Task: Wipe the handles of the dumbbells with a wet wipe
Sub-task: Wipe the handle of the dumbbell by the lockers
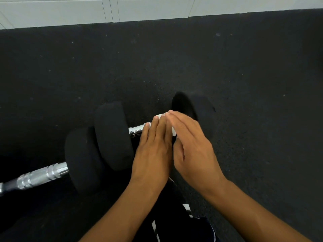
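Observation:
A black dumbbell lies on the floor, its left weight and right weight joined by a chrome handle. A white wet wipe lies over that handle. My left hand presses flat on the wipe with straight fingers. My right hand lies beside it, fingers straight, its fingertips touching the wipe; motion blur softens it. Both hands hide most of the handle. A second dumbbell sits nearer at the left, showing one black weight and a chrome handle.
Dark speckled rubber flooring stretches all around. A white panelled wall runs along the far edge. My dark clothing with white stripes shows at the bottom between my forearms.

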{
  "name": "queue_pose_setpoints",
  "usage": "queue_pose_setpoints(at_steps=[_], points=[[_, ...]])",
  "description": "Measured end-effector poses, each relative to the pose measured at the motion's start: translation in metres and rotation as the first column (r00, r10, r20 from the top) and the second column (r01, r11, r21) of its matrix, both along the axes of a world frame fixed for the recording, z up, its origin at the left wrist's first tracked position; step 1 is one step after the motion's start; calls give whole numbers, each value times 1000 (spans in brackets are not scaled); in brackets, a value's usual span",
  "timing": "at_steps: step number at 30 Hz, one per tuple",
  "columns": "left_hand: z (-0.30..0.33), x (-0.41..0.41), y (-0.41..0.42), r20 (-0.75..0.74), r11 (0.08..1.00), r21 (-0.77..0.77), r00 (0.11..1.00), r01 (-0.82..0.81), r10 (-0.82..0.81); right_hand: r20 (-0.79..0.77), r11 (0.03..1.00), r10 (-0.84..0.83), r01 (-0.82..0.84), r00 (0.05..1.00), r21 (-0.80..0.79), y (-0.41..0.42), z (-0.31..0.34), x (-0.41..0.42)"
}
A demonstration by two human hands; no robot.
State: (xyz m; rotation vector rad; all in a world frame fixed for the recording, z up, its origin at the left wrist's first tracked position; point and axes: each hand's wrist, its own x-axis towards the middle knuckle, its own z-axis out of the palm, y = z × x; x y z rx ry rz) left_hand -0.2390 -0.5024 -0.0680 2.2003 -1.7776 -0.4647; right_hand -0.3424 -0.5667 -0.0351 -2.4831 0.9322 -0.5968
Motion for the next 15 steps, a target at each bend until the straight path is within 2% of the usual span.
queue_pose_setpoints(at_steps=[3, 6, 8, 11, 13, 15], points=[[9, 5, -5, -65, 1000, 27, 998, 13, -12, -38, 985, -17, 23, 999, 170, 1, 5, 10], [24, 11, -11, -71, 986, 166, 996, -32, 45, -178, 943, -34, 90, 983, 321, -8, 8, 18], [41, 13, -9, -2, 971, 239, 1000, 20, -20, -367, 957, 79, 34, 927, 290, -16, 8, 19], [75, 19, 2, 132, 947, 309, 982, 91, -138, -585, 969, 245, -181, 773, 167, -23, 2, 21], [82, 34, 9, 211, 967, 254, 974, 30, -85, -612, 972, 218, -114, 760, 204, -27, 1, 26], [81, 56, 14, 206, 988, 147, 978, -56, 25, -605, 965, 195, -42, 772, 257, -33, 3, 34]])
